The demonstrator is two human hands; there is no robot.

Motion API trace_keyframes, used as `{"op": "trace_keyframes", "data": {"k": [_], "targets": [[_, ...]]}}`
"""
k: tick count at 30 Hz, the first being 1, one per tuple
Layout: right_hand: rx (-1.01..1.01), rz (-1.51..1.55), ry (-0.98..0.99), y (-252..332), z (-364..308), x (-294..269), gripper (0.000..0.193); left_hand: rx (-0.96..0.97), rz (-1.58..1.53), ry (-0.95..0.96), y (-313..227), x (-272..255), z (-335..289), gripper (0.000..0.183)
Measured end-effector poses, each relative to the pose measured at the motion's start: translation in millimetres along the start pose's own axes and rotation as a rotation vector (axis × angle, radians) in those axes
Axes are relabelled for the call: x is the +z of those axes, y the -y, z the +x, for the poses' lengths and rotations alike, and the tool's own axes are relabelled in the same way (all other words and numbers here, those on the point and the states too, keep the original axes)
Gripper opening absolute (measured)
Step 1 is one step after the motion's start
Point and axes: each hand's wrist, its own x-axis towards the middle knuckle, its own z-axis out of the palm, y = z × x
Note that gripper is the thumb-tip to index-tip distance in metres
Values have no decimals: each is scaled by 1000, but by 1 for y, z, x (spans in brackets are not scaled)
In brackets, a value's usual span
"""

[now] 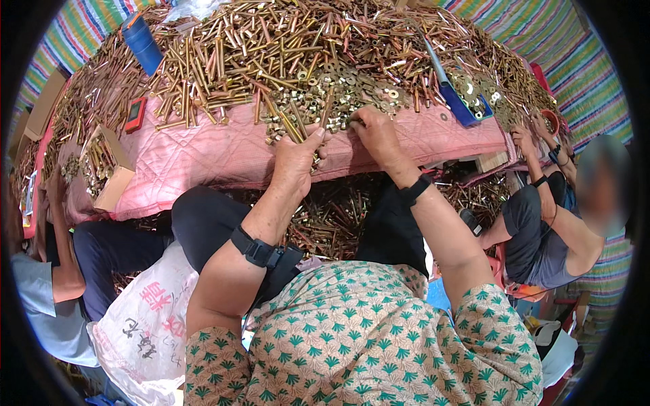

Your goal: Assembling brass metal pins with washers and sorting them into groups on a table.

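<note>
My left hand [295, 161] is closed around several long brass-coloured bolts [292, 128], which stick up past the thumb and fingers. To its right, my right hand [380, 137] reaches to the edge of a heap of small nuts [338, 101] and flat washers [391, 105]. Its fingertips are pinched together; what they hold, if anything, is too small to make out. Behind both hands rises a large pile of loose bolts [271, 47] on a pink quilted cloth [203, 159].
A blue cylinder [142, 44], a red handheld device [135, 115] and an open cardboard box [114, 177] of bolts lie left. On the right is a blue tray [467, 108] with washers. Co-workers sit either side, one person's hand [523, 141] at the pile. More bolts [338, 223] lie below.
</note>
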Motion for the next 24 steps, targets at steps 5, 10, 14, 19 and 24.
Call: {"op": "trace_keyframes", "data": {"k": [5,10,14,19,24], "targets": [[-22,-362,59,15,0,8,7,-15,-13,-14,-4,3,-3,22],[4,-208,-7,11,-2,6,17,-27,18,-8,-5,3,-6,22],[187,45,-160,-5,-6,-7,30,-43,25,13,-2,5,-10,21],[614,979,-111,-10,-4,-22,18,-60,102,71,4,2,-9,17],[566,1281,-104,-6,-1,-30,20,-70,202,112,4,9,-13,16]]}}
